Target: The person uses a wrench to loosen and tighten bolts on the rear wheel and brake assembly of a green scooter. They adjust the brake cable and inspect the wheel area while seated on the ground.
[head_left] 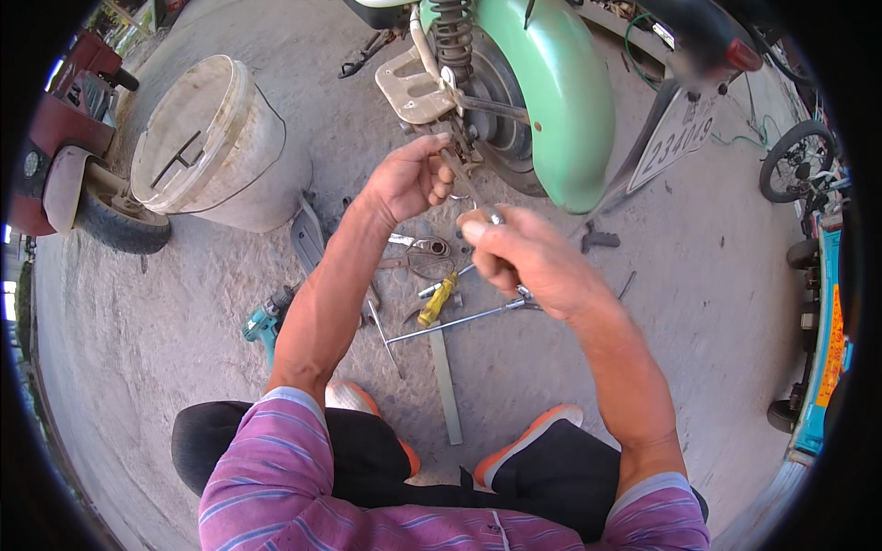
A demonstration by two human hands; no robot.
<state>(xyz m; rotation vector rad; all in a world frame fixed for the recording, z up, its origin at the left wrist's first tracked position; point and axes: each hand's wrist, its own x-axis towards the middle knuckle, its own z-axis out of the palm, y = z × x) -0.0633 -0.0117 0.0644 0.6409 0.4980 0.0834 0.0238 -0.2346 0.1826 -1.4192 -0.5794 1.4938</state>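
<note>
My left hand (412, 180) is closed beside the underside of a green scooter (574, 101), thumb and curled fingers at the upper end of a narrow brownish metal bar (466, 177). The bar slants down toward my right hand (533, 259), which is closed around a shiny metal tool (497, 217). Bits of that tool show at both sides of the fist; its kind is hidden. The scooter's coil spring (452, 37), rear wheel (503, 101) and a dusty metal plate (412, 87) are just beyond my hands.
Below my hands lie a yellow-handled screwdriver (438, 299), a long T-handle wrench (459, 323), a flat strip (446, 386) and a ring-ended tool (427, 245). A teal power drill (266, 321) rests left. Farther left stands a dirty white bucket (262, 170), near a red vehicle (73, 156).
</note>
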